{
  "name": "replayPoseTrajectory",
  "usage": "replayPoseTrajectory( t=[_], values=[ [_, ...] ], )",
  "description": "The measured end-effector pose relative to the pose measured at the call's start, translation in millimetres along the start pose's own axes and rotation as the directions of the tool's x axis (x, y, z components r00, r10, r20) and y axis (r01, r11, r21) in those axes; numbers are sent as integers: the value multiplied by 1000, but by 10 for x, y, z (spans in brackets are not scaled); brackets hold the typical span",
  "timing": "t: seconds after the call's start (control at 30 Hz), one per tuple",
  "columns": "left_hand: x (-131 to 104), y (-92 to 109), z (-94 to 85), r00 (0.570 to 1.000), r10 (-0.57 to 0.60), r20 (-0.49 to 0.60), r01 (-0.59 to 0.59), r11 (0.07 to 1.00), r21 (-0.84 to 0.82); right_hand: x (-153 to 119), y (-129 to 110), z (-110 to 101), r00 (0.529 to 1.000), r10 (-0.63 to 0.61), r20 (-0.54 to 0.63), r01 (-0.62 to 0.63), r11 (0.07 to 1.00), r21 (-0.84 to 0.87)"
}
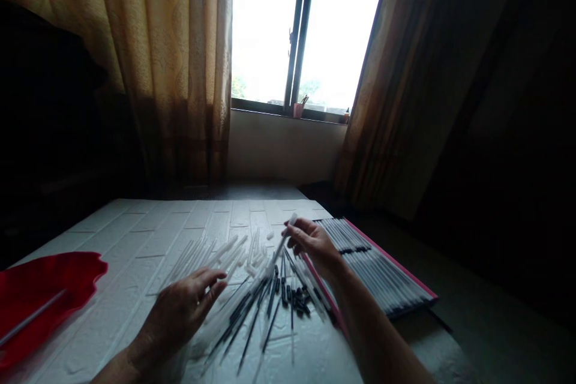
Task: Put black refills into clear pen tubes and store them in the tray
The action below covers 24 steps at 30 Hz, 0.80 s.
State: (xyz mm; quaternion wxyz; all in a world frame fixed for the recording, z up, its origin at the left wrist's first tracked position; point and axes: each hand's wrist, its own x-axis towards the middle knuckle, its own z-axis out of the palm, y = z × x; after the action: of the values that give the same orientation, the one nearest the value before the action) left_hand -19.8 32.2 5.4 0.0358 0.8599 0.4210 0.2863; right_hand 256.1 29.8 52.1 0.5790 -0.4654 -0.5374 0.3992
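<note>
My right hand (315, 245) pinches a clear pen barrel (279, 247) between thumb and fingers, tilted over the middle of the pile. Below it, dark pen refills (256, 306) fan out on the table, with a cluster of small black pen caps (299, 300) beside them. My left hand (182, 306) hovers palm down at the left of the pile, thumb and fingers apart. Its fingertips are close to loose clear tubes (229, 252); I see nothing held in it. More clear tubes (191, 258) lie behind it.
At right, a pink-edged tray (391, 258) holds rows of pens with black ends. A red dish (49, 294) with one slim stick-like piece (33, 317) sits at left. The table has a white brick-pattern cover (148, 222). Beyond are curtains and a window with a small cup (297, 110).
</note>
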Motion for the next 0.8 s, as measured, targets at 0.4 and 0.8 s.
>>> replayPoseTrajectory(
  t=[0.4,0.8],
  values=[
    [11,-57,64,998,6,68,-3,999,-39,-109,152,-964,952,303,42,-201,722,-662],
    [35,-122,1,1000,-19,-2,19,1000,-23,-293,171,-806,969,225,98,-8,429,-903]
  ],
)
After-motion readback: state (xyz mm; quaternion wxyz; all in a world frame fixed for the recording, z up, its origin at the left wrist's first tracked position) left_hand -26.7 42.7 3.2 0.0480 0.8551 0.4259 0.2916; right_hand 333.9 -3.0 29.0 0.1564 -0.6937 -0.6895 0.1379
